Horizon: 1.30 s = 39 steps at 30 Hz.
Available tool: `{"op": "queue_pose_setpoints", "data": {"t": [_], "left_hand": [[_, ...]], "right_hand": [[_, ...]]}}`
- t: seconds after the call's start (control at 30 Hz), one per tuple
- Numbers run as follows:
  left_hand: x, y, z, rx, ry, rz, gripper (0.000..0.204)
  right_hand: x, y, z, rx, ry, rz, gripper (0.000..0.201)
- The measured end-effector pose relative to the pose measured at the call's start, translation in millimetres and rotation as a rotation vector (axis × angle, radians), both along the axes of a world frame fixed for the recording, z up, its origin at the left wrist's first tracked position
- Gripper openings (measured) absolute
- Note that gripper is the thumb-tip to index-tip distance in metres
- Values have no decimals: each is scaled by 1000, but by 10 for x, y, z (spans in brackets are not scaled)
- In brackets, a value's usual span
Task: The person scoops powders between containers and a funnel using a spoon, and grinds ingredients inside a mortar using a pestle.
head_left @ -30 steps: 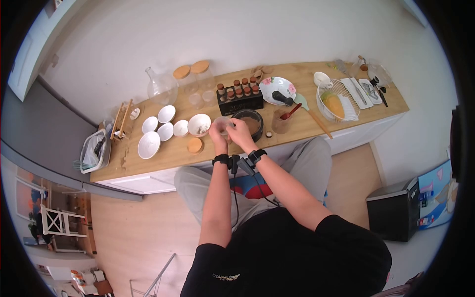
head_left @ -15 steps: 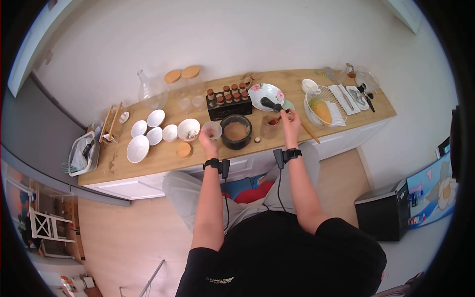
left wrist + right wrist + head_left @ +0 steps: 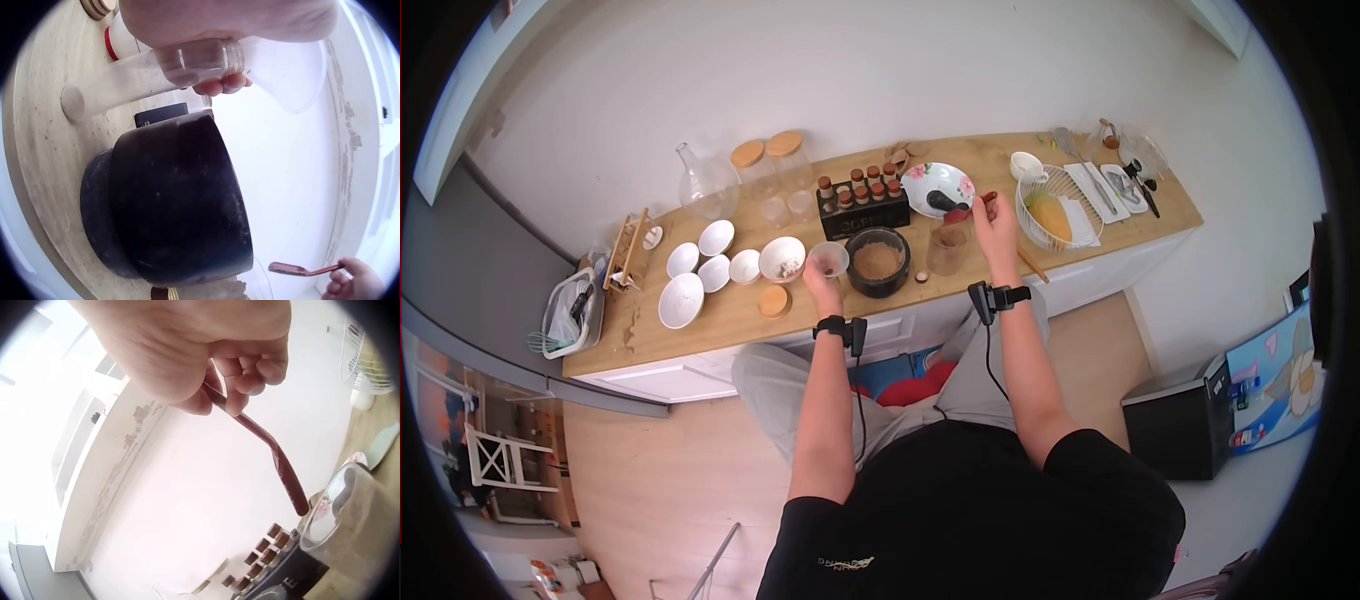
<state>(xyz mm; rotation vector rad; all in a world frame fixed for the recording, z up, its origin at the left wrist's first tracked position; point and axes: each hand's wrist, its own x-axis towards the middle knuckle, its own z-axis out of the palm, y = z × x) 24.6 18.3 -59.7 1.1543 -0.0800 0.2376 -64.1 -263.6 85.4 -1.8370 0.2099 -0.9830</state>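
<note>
My left hand point(image 3: 824, 288) grips a clear glass tube point(image 3: 131, 78) around its neck, with a clear funnel point(image 3: 287, 69) set in the mouth. The tube's base is on the counter, left of a black mortar point(image 3: 865, 285) with brown powder point(image 3: 878, 261) in it. My right hand point(image 3: 998, 235) pinches the handle of a reddish-brown scoop point(image 3: 275, 450). In the right wrist view the scoop's tip is by the rim of a clear cup point(image 3: 356, 550) with brown powder inside. The funnel hides my left fingertips from the head view.
Behind the mortar stands a black rack point(image 3: 863, 217) of vials with brown caps. White bowls point(image 3: 681, 301) and a wooden lid point(image 3: 774, 301) lie left. At the right are a floral plate point(image 3: 925, 180), a wire basket point(image 3: 1027, 215) and utensils. Tall glass jars point(image 3: 750, 180) stand behind.
My right hand has left the funnel, taken hold of the scoop in the clear cup and lifted it out. My left hand still holds the tube, now slightly further left.
</note>
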Motion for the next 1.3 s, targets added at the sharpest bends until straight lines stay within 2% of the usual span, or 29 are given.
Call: {"op": "queue_pose_setpoints", "data": {"t": [0.1,0.27,0.33,0.37,0.43,0.47,0.53,0.67,0.73,0.77,0.83,0.9,0.97,1.03,1.1,1.17,1.23,1.3], "left_hand": [[-5,1,1,0,-5,-4,43],[1,-27,7,-13,18,43,44],[24,-12,-29,-3,13,36,45],[30,-9,-41,6,12,28,46],[35,-11,-54,8,10,31,46],[32,-12,-56,10,8,33,46],[41,-5,-67,7,0,23,45],[39,-43,-56,-63,17,58,44],[36,-37,-49,-63,3,44,43],[38,-34,-52,-63,-10,30,43],[26,-39,-34,-60,-10,36,43],[21,-41,-15,-56,-7,43,43],[22,-39,-24,-61,-9,33,43],[27,-20,-45,-32,-15,26,44],[44,-25,-73,-3,-23,20,45],[33,-57,-60,-23,22,93,46],[52,-46,-79,-19,27,100,47],[83,-39,-139,-15,31,107,47]], "right_hand": [[92,137,-94,66,-56,89,14],[72,563,-148,50,79,261,17],[25,685,-80,-234,130,263,16],[30,713,-60,-233,129,263,16],[37,747,-39,-377,217,321,15],[50,756,-46,-377,218,321,15],[83,765,-83,-527,194,303,14],[115,766,-247,-504,292,263,16],[165,729,-496,-265,301,240,16],[227,697,-700,-266,300,239,16],[352,648,-1101,83,252,279,14],[340,677,-1228,158,197,279,14],[272,736,-1203,235,144,278,14],[204,773,-1190,449,218,296,15],[169,807,-1174,481,207,305,14],[142,830,-1152,512,196,317,14],[99,844,-1108,709,214,227,13],[39,843,-1043,740,218,219,13]]}}
